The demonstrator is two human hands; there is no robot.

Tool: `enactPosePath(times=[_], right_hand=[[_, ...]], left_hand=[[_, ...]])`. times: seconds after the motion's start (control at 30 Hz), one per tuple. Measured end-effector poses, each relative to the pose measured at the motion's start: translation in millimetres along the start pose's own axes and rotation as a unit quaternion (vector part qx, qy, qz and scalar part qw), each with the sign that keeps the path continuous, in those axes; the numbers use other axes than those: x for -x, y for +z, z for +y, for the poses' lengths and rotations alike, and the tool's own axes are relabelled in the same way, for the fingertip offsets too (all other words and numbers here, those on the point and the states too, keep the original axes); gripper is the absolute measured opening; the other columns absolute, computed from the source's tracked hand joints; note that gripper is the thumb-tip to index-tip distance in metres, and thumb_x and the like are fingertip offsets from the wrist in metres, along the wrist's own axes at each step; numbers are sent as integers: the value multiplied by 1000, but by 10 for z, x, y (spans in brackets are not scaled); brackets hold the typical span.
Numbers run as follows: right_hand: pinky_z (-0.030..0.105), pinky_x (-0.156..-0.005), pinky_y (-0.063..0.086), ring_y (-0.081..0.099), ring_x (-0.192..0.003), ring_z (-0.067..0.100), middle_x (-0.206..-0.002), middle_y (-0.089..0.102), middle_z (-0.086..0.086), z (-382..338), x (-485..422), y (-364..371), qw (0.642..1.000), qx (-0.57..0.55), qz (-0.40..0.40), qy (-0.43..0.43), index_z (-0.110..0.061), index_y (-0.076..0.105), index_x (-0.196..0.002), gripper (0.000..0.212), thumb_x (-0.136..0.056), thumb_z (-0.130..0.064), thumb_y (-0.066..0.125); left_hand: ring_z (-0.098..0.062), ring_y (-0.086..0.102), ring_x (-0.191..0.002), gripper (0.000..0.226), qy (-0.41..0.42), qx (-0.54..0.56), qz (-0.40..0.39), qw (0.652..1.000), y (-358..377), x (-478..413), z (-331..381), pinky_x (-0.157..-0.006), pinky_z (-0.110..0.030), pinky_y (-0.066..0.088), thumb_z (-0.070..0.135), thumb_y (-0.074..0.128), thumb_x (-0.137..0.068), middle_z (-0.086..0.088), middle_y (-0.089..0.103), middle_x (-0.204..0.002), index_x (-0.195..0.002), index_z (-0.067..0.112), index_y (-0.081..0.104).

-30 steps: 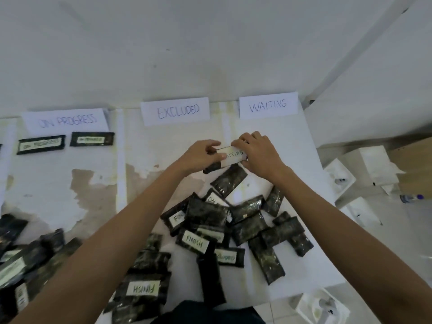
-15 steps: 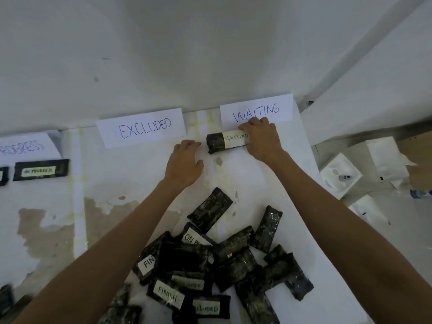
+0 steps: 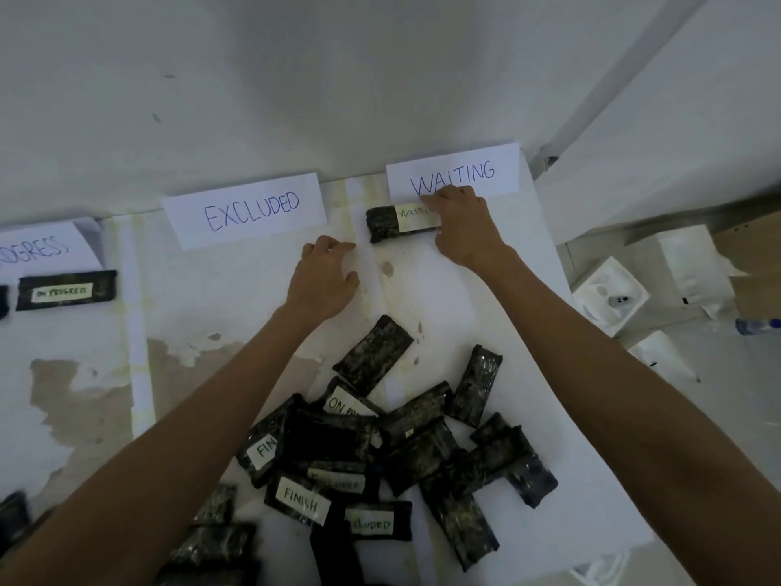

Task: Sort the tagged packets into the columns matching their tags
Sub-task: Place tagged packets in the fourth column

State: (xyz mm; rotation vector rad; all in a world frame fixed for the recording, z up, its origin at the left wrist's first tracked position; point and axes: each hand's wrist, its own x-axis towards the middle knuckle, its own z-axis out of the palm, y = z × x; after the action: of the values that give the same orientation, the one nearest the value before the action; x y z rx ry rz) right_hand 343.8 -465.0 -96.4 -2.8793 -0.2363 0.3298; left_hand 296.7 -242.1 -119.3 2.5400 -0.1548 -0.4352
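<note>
A dark packet tagged WAITING [image 3: 389, 224] lies on the white table just below the WAITING sign [image 3: 454, 173]. My right hand [image 3: 465, 228] covers the packet's right end, fingers curled over it. My left hand [image 3: 323, 277] rests on the table to the packet's lower left, fingers loosely bent, holding nothing. An EXCLUDED sign [image 3: 245, 211] sits to the left, and an ON PROGRESS sign [image 3: 38, 249] is at the far left with an ON PROGRESS packet [image 3: 65, 290] under it. A pile of dark tagged packets [image 3: 380, 450] lies between my forearms.
More dark packets [image 3: 215, 535] lie at the lower left. The table's right edge [image 3: 562, 289] drops to a floor with white boxes [image 3: 608, 293] and a bottle [image 3: 756, 325]. The table top [image 3: 84, 391] is stained with brown patches. A wall rises behind the signs.
Both hands carried the WAITING packet from above the pile up to the WAITING sign. My left hand let go and lies on the table; my right hand stays on the packet.
</note>
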Motion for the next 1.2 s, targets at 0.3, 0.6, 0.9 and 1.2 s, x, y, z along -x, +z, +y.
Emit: enactPosePath(times=[0.3,0.6,0.9,1.2], right_hand=[[37,-93,35,39,-120,29,-137,42,9,-714,930,262,968,53,-127,-209,-21,47,-135,62,-78,0,60],[38,-80,41,47,-110,31,-127,47,13,-973,1260,541,944,210,-85,-241,-12,39,-133,57,-81,-11,62],[39,-82,57,65,-102,27,-119,63,14,-933,1454,250,816,-558,-100,111,-7,51,-124,43,-83,-4,61],[44,-87,56,64,-103,35,-113,65,23,-1115,1644,235,738,-652,-132,116,3,58,-114,28,-87,7,51]], left_hand=[[-33,40,-120,45,-29,28,-16,999,138,1014,-203,-101,-38,36,14,55,-86,-13,48,-128,-131,10,51],[-27,48,-116,38,-24,107,7,994,99,1446,-267,-101,-39,40,13,55,-89,-11,53,-124,-126,13,55],[-13,54,-107,34,-78,316,4,946,-39,1599,-46,-89,-28,45,22,47,-96,4,54,-125,-129,26,53],[-14,65,-87,28,-102,385,-13,917,-93,1655,137,-74,-30,58,15,52,-94,-1,62,-104,-122,17,56]])
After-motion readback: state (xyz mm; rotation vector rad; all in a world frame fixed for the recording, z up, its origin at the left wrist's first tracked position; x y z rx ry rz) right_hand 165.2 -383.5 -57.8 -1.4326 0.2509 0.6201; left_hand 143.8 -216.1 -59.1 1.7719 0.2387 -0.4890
